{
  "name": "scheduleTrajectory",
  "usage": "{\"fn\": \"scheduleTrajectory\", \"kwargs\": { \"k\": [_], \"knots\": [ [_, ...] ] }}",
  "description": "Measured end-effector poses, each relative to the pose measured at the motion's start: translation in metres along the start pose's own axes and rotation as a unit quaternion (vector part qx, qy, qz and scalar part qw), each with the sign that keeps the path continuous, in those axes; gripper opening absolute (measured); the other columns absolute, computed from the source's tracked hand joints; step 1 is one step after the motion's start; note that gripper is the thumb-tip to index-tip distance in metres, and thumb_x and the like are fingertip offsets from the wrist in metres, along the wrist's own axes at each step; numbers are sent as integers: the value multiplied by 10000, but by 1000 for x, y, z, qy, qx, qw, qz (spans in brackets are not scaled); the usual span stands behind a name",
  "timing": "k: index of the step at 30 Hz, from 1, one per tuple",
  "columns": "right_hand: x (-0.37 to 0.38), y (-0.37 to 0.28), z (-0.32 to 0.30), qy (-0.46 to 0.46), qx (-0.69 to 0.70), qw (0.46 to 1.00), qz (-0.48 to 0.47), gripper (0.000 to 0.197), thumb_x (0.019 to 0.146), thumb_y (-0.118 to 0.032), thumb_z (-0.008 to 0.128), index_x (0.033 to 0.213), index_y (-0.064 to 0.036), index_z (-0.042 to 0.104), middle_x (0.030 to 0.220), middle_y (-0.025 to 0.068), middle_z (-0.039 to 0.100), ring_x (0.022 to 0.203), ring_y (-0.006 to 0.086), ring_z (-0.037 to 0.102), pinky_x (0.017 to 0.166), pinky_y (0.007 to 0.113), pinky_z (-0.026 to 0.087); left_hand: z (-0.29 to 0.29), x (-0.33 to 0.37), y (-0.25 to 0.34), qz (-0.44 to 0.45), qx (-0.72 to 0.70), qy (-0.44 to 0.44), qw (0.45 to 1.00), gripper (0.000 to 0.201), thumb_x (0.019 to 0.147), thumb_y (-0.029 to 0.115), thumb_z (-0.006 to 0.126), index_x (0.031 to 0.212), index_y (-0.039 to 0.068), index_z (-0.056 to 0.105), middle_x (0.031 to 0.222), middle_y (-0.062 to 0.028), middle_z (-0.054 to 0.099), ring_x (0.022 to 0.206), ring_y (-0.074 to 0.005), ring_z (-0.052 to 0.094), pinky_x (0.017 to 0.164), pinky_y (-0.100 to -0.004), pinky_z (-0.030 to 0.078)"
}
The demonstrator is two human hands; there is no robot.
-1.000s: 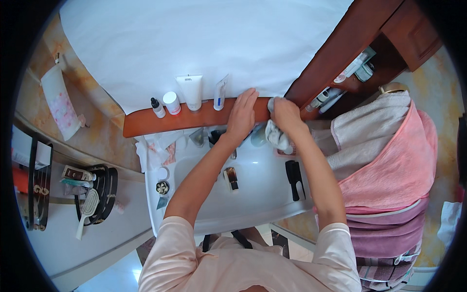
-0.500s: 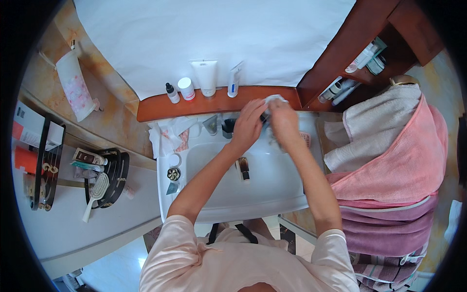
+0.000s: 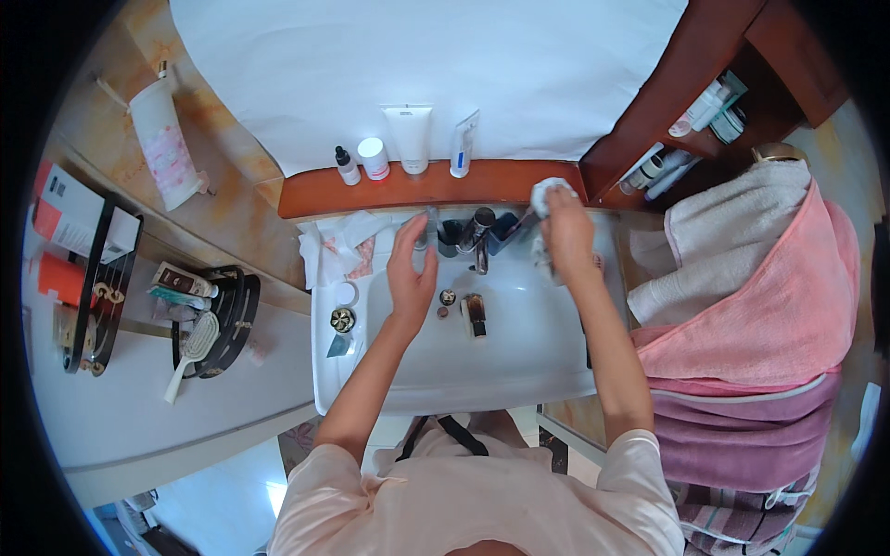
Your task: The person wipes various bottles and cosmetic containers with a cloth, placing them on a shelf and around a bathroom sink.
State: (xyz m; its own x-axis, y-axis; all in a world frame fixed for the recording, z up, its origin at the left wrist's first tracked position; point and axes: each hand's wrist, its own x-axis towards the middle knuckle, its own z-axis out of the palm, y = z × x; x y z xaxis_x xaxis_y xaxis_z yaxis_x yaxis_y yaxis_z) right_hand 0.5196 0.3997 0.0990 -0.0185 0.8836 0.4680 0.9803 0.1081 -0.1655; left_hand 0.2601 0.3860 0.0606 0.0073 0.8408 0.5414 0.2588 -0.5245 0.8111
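Observation:
My right hand [image 3: 569, 235] is closed on a crumpled white cloth [image 3: 550, 190] at the back right of the white sink [image 3: 519, 366]. Part of the cloth hangs below the fingers. To the left of the dark metal tap [image 3: 479, 225], my left hand [image 3: 413, 275] has its thumb apart from its fingers and holds nothing visible. A clear object [image 3: 425, 229] shows just behind its fingers, partly hidden. Dark containers [image 3: 451, 237] stand beside the tap. In the basin lie a brush with a dark handle [image 3: 476, 316] and a small round drain fitting [image 3: 448, 297].
Tissues [image 3: 348, 233], a white lid [image 3: 345, 294] and a patterned round knob [image 3: 342, 320] sit on the sink's left rim. A wooden shelf [image 3: 501, 191] behind carries a white tube [image 3: 408, 139] and bottles. Towels [image 3: 742, 334] hang at the right.
My hands have parted: the left moved left, away from the tap, and the right moved slightly right with the cloth. The tap has come into sight between them. The view has shifted slightly.

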Motion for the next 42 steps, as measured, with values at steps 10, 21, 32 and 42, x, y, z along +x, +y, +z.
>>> {"fn": "scheduleTrajectory", "kwargs": {
  "k": [10, 21, 32, 42],
  "knots": [
    [-4, 28, -11, -15, 24, 999, 22, 506, 700, -19, 643, 1200, -30, 568, 1280, 145, 557, 1117, 344, 556, 899, 414, 497, 61, 71, -4, -4, 101, 19, 995, 635, 862, 112, 658, 1382, -68, 340, 1362, -273, 438, 1250, -416, 444, 1043, -424, 375],
    [0, 8, -9, -50, 57, 996, -36, 505, 733, -17, 639, 1228, -26, 539, 1306, 127, 527, 1140, 315, 544, 912, 397, 493, 90, 98, -19, -14, 72, 110, 991, 393, 815, 64, 701, 1156, -29, 528, 991, -179, 590, 844, -310, 586, 759, -374, 482],
    [-17, 45, -16, -25, 70, 997, 34, 493, 739, 4, 588, 1230, -17, 549, 1266, 130, 541, 1110, 315, 566, 895, 397, 499, 182, 98, 19, 9, 10, -52, 999, 318, 785, 25, 732, 1066, 13, 582, 855, -115, 636, 749, -211, 644, 674, -323, 535],
    [-57, 64, -14, -58, 197, 979, 5, 435, 731, -1, 585, 1165, -35, 592, 1170, 140, 587, 1062, 330, 578, 881, 409, 490, 231, 108, 22, 10, -19, -67, 998, 397, 761, 19, 728, 1113, 28, 545, 965, -167, 591, 817, -340, 614, 698, -398, 510]
  ]
}}
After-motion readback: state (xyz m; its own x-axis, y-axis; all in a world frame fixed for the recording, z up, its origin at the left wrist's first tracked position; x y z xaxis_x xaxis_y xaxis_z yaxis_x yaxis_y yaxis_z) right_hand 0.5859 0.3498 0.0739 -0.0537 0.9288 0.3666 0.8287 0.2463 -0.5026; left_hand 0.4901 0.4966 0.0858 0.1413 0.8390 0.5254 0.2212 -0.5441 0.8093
